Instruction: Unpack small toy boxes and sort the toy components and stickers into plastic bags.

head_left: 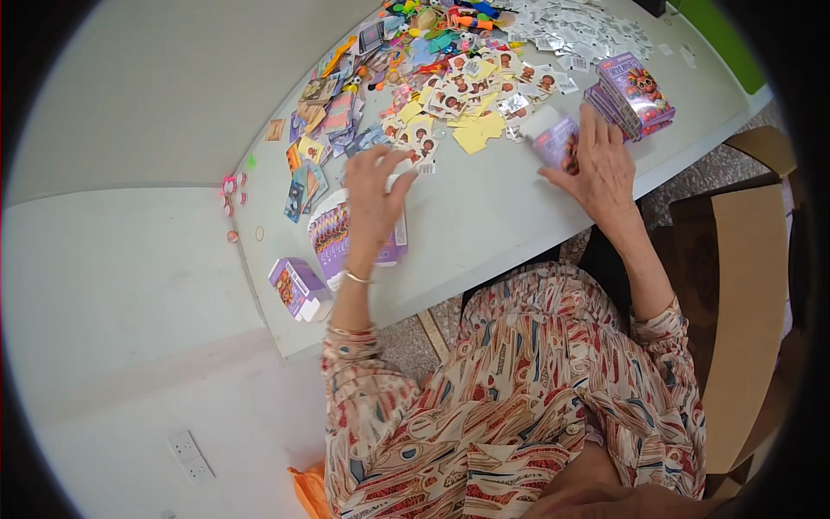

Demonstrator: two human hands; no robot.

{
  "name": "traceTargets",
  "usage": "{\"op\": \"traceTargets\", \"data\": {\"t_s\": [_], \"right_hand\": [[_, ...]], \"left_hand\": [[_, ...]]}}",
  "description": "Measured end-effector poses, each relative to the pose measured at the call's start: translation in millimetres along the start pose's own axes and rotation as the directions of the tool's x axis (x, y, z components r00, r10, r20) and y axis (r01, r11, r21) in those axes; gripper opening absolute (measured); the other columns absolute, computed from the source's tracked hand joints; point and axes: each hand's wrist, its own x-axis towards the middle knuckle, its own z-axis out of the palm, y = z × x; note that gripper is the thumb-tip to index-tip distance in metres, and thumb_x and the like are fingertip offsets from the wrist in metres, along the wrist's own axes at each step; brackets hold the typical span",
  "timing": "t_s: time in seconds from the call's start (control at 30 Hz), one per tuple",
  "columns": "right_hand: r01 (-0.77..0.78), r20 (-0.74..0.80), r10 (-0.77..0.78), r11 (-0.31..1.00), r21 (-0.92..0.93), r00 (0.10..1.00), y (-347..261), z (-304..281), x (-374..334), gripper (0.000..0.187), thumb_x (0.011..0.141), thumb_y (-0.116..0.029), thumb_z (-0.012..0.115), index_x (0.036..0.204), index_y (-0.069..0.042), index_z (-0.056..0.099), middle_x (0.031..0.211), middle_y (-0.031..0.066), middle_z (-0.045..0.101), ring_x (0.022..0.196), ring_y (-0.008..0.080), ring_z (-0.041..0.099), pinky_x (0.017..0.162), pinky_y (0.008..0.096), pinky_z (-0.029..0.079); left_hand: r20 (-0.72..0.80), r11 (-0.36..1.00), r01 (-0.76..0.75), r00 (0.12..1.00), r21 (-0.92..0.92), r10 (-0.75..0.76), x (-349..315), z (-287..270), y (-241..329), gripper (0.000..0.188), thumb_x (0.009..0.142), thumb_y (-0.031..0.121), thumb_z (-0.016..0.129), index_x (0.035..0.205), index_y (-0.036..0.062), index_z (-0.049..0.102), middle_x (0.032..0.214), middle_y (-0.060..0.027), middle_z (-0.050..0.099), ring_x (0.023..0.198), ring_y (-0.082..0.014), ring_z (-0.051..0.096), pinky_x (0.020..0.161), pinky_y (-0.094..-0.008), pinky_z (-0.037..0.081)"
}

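My left hand (373, 195), a bracelet on its wrist, hovers with thumb and fingers apart over a fanned stack of flattened purple boxes (333, 240). Nothing shows in its grasp. Under my right hand (603, 169) is a small purple-and-white box (558, 145) with a picture on its face and a white flap sticking out at the top. My thumb and fingers lie around it; the box is slightly blurred. Just beyond that hand, closed purple boxes (640, 91) are stacked. A single purple box (298, 288) with a white open end lies left of the flattened stack.
Loose picture cards (333, 121), yellow papers (471, 138), face stickers (454, 97), small colourful toys (432, 39) and many white slips (588, 30) cover the table's far side. A wall borders the left edge. A cardboard carton (748, 303) stands at my right.
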Motion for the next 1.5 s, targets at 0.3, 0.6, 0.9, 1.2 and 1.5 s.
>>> {"op": "traceTargets", "data": {"t_s": [0.3, 0.6, 0.9, 1.2, 1.5], "right_hand": [[0.375, -0.256, -0.336, 0.919, 0.123, 0.906, -61, 24, -29, 0.077, 0.069, -0.035, 0.079, 0.124, 0.007, 0.044, 0.117, 0.0212, 0.051, 0.101, 0.0353, 0.051, 0.086, 0.0423, 0.044], [0.266, -0.051, -0.28, 0.82, 0.506, 0.959, -108, 45, -25, 0.095, 0.065, -0.047, 0.081, 0.126, 0.012, 0.037, 0.111, 0.0251, 0.05, 0.099, 0.0376, 0.051, 0.089, 0.0422, 0.045], [0.013, 0.108, -0.101, 0.785, 0.62, 0.989, -99, 52, -18, 0.106, 0.061, -0.041, 0.084, 0.133, 0.009, 0.025, 0.112, 0.026, 0.049, 0.101, 0.038, 0.056, 0.084, 0.0438, 0.05], [-0.022, 0.099, -0.072, 0.689, 0.724, 0.993, -68, 35, -9, 0.078, 0.065, -0.029, 0.079, 0.122, 0.005, 0.038, 0.087, 0.0201, 0.064, 0.075, 0.0342, 0.066, 0.067, 0.0405, 0.053], [-0.126, 0.253, -0.253, 0.43, 0.894, 0.934, -41, 29, -8, 0.051, 0.068, -0.024, 0.083, 0.103, -0.001, 0.054, 0.088, 0.0077, 0.066, 0.08, 0.0138, 0.06, 0.075, 0.0296, 0.048]], "left_hand": [[0.379, 0.946, 0.13, 0.893, 0.297, -0.242, -18, -27, -93, 0.049, 0.061, 0.035, 0.082, 0.103, 0.015, 0.065, 0.117, -0.006, 0.057, 0.117, -0.0308, 0.041, 0.096, -0.0445, 0.03], [0.358, 0.651, 0.56, 0.829, -0.513, -0.43, 42, -25, 2, 0.011, 0.084, 0.013, 0.07, 0.081, 0.004, 0.064, 0.075, 0.0057, 0.06, 0.069, -0.0034, 0.052, 0.068, -0.0205, 0.042], [0.198, 0.672, 0.398, 0.913, -0.625, -0.357, 33, 20, 42, 0.012, 0.088, 0.011, 0.068, 0.092, 0.0015, 0.061, 0.082, 0.0021, 0.061, 0.074, -0.0033, 0.052, 0.066, -0.0183, 0.041], [0.063, 0.696, 0.241, 0.96, -0.676, -0.272, -18, 34, 53, 0.042, 0.087, 0.006, 0.066, 0.126, 0.0043, 0.051, 0.118, -0.0069, 0.054, 0.103, -0.0148, 0.055, 0.089, -0.0295, 0.049], [0.364, 0.219, 0.46, 0.855, -0.86, -0.369, -22, 55, 57, 0.034, 0.088, 0.005, 0.065, 0.121, -0.0006, 0.06, 0.099, -0.0056, 0.065, 0.088, -0.0104, 0.06, 0.081, -0.0252, 0.051]]}}
